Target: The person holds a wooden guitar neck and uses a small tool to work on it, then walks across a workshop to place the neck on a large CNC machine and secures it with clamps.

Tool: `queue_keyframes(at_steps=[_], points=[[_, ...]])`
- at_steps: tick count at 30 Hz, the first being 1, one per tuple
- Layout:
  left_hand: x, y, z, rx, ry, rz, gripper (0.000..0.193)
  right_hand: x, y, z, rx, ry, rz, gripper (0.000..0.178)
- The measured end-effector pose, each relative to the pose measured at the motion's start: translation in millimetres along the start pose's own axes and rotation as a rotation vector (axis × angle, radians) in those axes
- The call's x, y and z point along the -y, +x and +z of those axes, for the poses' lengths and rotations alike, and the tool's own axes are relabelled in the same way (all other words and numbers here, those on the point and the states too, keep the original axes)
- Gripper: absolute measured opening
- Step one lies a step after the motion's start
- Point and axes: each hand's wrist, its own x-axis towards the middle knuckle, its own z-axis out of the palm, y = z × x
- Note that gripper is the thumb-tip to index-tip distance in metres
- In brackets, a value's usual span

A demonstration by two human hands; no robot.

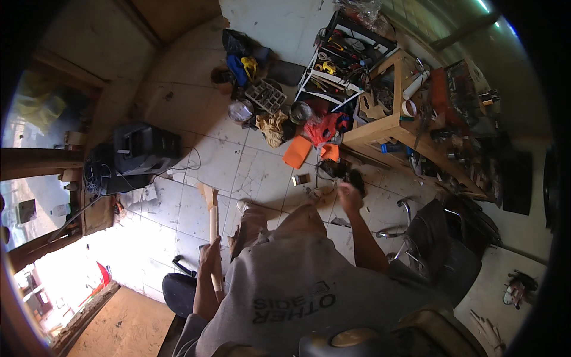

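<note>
On the left, my left hand (209, 254) is closed around a long piece of light wood (213, 220). The wood stands roughly lengthwise in front of me, its wider, angular end pointing away from my body. My right hand (351, 197) is held out in front on the right, over the floor. Its fingers are small and blurred, so I cannot make out whether it is open or closed. Just beyond it in the picture lie dark tool-like objects (333, 169) with a cord. A small metallic box-shaped item (301, 179) is on the tiles nearby.
Orange pieces (297, 152), a red bag (324, 129) and a parts tray (266, 96) lie ahead. A tool rack (333, 77) and a cluttered wooden bench (380, 128) stand at right. A dark chair (443, 247) is close on my right; a black machine (147, 149) sits left.
</note>
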Motion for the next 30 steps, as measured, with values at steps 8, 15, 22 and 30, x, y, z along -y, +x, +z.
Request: queue_keyframes(at_steps=[8, 15, 22, 30], points=[[-41.2, 13.5, -75.4, -0.031, -0.050, 0.201, 0.057, 99.2, -25.8, 52.6, 0.787, -0.357, -0.016, 0.034], [-131.0, 41.1, -113.9, -0.015, -0.303, 0.289, 0.060, 105.9, 59.7, 118.0, 0.821, -0.248, 0.038, 0.035], [-235.6, 67.3, -177.7, -0.285, -0.215, 0.388, 0.063, 98.2, 200.2, 224.3, 0.921, -0.658, -0.944, 0.017], [-369.3, 115.3, -256.0, -0.448, -0.320, 0.478, 0.057, 315.2, 417.8, 283.7, 0.768, 0.015, -0.115, 0.023]])
